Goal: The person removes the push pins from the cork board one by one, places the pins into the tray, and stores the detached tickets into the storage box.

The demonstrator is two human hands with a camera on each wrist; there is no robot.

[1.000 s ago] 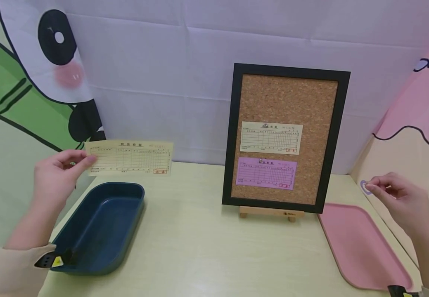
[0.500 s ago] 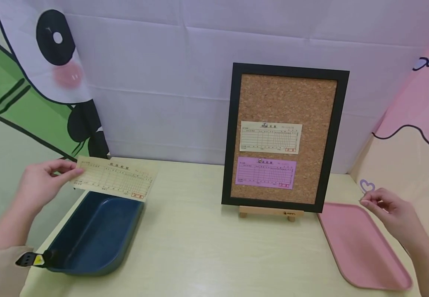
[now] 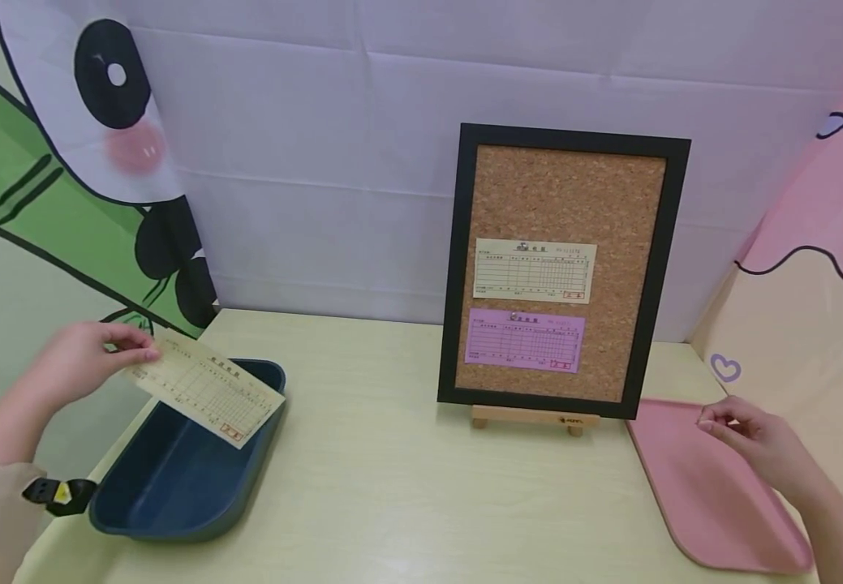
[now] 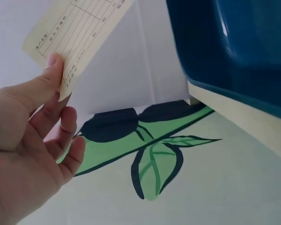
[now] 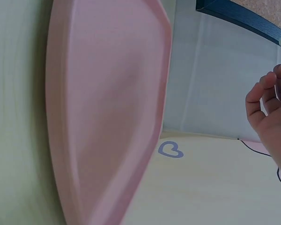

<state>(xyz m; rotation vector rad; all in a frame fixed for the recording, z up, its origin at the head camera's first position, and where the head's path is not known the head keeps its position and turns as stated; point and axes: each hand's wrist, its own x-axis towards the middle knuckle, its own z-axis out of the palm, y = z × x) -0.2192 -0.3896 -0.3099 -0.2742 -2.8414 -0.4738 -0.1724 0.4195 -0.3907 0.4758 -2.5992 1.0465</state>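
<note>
Table (image 3: pixel 392 487) of pale wood carries a black-framed cork board (image 3: pixel 567 195) on a small stand, with a yellow slip (image 3: pixel 534 269) pinned above a purple slip (image 3: pixel 524 339). Left of it sits a dark blue tray (image 3: pixel 173 495); right of it lies a pink tray (image 3: pixel 713 495). The left hand (image 3: pixel 78 361) pinches a yellow paper form (image 3: pixel 202 388) by its corner, tilted over the blue tray. The right hand (image 3: pixel 753 442) hovers over the pink tray with fingers curled together; whether it holds anything cannot be told.
</note>
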